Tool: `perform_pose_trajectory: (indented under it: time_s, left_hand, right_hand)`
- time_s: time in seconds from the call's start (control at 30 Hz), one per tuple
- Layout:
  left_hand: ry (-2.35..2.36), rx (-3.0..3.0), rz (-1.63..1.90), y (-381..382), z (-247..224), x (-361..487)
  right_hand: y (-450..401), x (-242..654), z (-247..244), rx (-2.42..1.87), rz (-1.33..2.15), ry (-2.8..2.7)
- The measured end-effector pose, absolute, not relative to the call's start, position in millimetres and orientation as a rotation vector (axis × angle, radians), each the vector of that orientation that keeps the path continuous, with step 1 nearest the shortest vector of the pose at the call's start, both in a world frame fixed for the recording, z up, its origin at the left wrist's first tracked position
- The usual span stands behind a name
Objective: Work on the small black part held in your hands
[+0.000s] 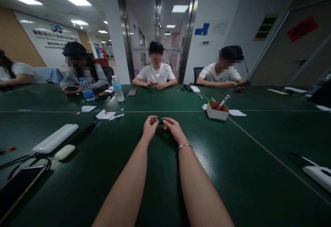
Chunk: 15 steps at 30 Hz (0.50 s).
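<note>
Both my arms reach forward over the dark green table (160,185). My left hand (150,126) is closed, its fingertips pinching one end of a small dark object (160,121). On the other side, my right hand (172,127) has its fingers closed on the same object, with a silver bracelet (185,146) round the wrist. The object is too small to name, and the fingers hide part of it. It is held just above the table, with the two hands close together.
Left lie a white power bank (55,138), a white rounded case (64,152), a phone (20,185) with cables and paper scraps (105,115). A small cardboard box (217,112) stands right of my hands. Two bottles (117,89) (87,89) and several seated people are beyond.
</note>
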<state>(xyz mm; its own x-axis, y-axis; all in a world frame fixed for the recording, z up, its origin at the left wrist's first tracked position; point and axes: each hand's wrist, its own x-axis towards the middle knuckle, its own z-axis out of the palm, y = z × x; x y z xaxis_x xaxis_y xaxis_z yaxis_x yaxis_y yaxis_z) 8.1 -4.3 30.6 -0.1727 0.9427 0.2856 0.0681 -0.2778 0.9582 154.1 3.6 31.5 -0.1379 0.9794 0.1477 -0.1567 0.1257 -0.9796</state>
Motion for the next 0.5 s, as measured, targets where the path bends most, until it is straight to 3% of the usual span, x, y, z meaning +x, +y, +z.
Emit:
perform_pose_trajectory:
  time_s: [0.5]
  left_hand:
    - [1.249,1.214,1.452,-2.5,29.5,10.0]
  right_hand:
    - [2.7,153.5,33.0,-0.906,1.283,-1.264]
